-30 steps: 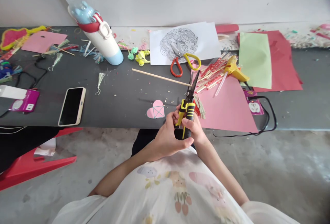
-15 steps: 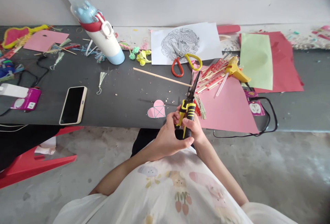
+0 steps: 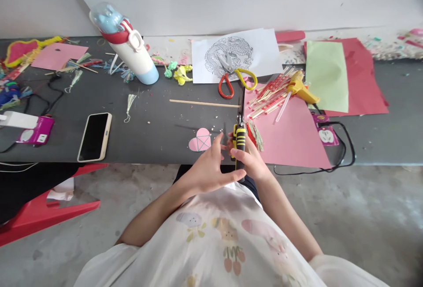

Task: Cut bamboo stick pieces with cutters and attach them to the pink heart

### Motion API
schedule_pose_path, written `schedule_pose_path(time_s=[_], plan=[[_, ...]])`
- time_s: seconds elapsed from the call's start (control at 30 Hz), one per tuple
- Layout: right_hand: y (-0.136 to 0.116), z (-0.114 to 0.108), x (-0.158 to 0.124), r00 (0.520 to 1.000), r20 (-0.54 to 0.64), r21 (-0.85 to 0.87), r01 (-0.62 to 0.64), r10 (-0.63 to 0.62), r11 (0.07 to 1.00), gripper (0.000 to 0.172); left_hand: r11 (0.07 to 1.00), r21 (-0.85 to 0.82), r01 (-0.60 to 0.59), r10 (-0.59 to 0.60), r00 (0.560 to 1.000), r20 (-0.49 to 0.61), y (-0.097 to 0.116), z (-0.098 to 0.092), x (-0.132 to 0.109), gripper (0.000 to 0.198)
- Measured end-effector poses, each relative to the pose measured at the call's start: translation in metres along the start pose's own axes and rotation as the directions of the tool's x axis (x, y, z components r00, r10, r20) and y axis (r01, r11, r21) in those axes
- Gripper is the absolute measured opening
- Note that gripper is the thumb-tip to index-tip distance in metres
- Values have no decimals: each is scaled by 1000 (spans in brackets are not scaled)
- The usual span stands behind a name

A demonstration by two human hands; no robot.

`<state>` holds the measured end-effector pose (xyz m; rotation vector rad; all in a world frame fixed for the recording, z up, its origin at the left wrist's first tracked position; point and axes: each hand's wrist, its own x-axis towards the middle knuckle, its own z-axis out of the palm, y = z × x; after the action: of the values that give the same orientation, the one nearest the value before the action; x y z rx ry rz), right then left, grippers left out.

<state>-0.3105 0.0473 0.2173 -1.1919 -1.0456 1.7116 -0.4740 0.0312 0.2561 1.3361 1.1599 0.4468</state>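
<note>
In the head view, my right hand (image 3: 253, 160) grips a pair of shears (image 3: 240, 139) with black-and-yellow handles, its dark blades pointing away from me. At the blades lies the right end of a thin wooden stick (image 3: 203, 103), which stretches out to the left; whether the blades pinch it I cannot tell. My left hand (image 3: 208, 165) is open, fingers spread, just left of the handles, its thumb reaching close to their lower end. Left of the shears, a pink paper heart (image 3: 200, 140) with drawn lines rests on the dark table among small chips.
Farther back are red-and-yellow scissors (image 3: 233, 73) on a dragon drawing (image 3: 205, 40). At right lie patterned sticks (image 3: 269, 95), a yellow glue gun (image 3: 302, 89), pink paper (image 3: 294, 141) and a corded socket (image 3: 326, 135). A bottle (image 3: 130, 55) and phone (image 3: 94, 137) are at left.
My left hand has opened and come away from the handles. The shears have turned slightly left and their blades have drawn closer together; the stick has swung closer to level.
</note>
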Motion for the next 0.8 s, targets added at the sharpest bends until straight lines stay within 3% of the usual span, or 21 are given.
schedule_pose_path(time_s=[0.17,0.33,0.6,0.8], plan=[[-5,6,-3,999,-33,-102,38,-41,994,44,972,-218,-92,122,985,126,-12,6,5,107],[-8,10,-9,996,-53,-217,55,-68,975,44,851,-501,-156,213,975,58,-31,27,4,104],[-10,18,-9,999,-28,-239,25,-33,971,38,857,-461,-229,220,973,-75,-43,39,-1,92],[-11,20,-5,997,-71,-300,-9,-13,954,34,887,-419,-197,153,979,-136,-45,42,-2,88]])
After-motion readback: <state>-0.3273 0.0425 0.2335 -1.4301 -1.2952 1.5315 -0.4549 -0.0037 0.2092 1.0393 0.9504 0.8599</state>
